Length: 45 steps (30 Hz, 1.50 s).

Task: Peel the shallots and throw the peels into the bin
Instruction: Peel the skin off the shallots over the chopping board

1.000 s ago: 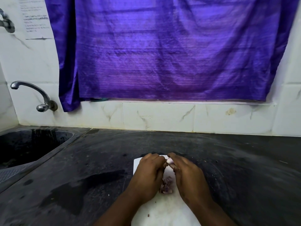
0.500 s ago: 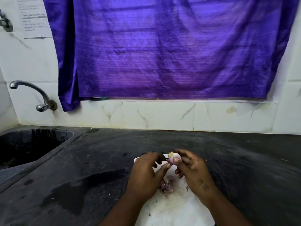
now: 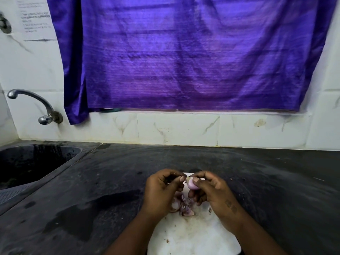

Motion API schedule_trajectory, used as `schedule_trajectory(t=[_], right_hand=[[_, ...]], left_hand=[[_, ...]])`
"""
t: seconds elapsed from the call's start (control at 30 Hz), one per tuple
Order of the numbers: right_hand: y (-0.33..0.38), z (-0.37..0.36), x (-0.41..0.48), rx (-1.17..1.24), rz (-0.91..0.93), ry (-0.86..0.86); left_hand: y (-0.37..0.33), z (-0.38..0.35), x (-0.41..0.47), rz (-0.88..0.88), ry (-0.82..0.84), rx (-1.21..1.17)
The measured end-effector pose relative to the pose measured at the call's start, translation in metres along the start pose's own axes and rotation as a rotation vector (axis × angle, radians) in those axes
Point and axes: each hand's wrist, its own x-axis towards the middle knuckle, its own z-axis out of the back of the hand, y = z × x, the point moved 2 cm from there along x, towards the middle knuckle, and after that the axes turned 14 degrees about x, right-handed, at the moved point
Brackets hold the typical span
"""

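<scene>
A small pale pink shallot point(image 3: 192, 184) is pinched in the fingers of my right hand point(image 3: 213, 192), held above a white cutting board point(image 3: 193, 236). The thumb and forefinger of my left hand point(image 3: 161, 190) meet at the shallot's tip, on a bit of skin or root end. Below both hands a small heap of purple peels point(image 3: 184, 206) lies on the board. No bin is in view.
The board lies on a dark stone counter point(image 3: 276, 190) with wet patches to its left. A sink point(image 3: 27, 162) sits at the far left under a metal tap point(image 3: 36, 105). White tiles and a purple curtain point(image 3: 193, 52) back the counter.
My left hand has risen and closed its fingertips on the shallot's tip. My right hand has turned the shallot slightly, still holding it above the board.
</scene>
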Motion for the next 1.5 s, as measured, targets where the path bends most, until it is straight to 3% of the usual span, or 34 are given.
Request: schedule_trajectory(t=[0.3, 0.67, 1.0, 1.27, 1.5], right_hand=[[-0.003, 0.004, 0.003, 0.019, -0.018, -0.042], [0.0, -0.002, -0.003, -0.105, 0.078, 0.047], [0.004, -0.002, -0.003, 0.004, 0.02, -0.02], [0.004, 0.0, -0.002, -0.147, 0.106, -0.044], [0.0, 0.003, -0.002, -0.45, 0.214, -0.103]], left_hand=[[-0.003, -0.005, -0.005, -0.184, 0.072, 0.126], [0.001, -0.003, -0.004, -0.195, -0.023, 0.16], [-0.005, -0.006, -0.006, -0.026, 0.079, -0.086], [-0.01, -0.005, -0.011, -0.277, -0.016, 0.312], [-0.019, -0.002, -0.015, -0.39, -0.002, 0.65]])
